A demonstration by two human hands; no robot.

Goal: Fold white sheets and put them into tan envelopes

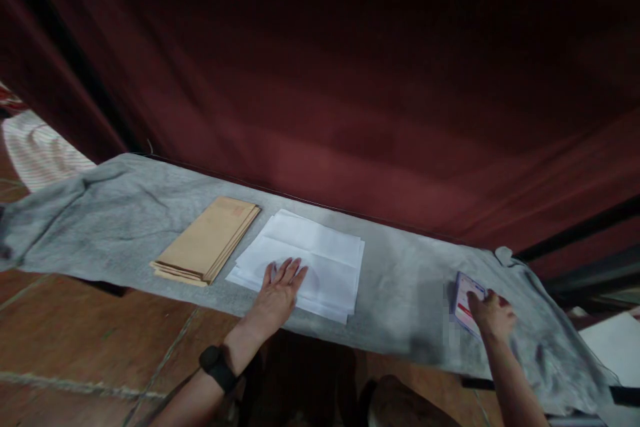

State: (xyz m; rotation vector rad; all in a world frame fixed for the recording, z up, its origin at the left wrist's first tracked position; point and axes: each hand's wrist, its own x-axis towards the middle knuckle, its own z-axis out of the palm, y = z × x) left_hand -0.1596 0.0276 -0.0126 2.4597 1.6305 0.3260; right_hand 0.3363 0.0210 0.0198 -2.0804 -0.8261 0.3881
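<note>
My left hand [284,287], with a black watch on the wrist, lies flat on a stack of white paper sheets [310,247], fingers spread. The sheets show fold creases and are slightly fanned. To their left is a pile of brown envelopes [207,240], neatly overlapped. Over at the right, my right hand [493,317] is at a phone [466,297] with a purple edge and a lit screen. Its thumb reaches over the screen and the other fingers stand apart from it, loosely bent. Whether the thumb touches the glass is hard to see.
A grey cloth [400,280] covers the long narrow table. Dark red curtain [320,113] hangs right behind it. Brown floor tiles [100,333] show at the near side. White striped fabric [45,150] is at the far left, and a white surface [615,347] at the right edge.
</note>
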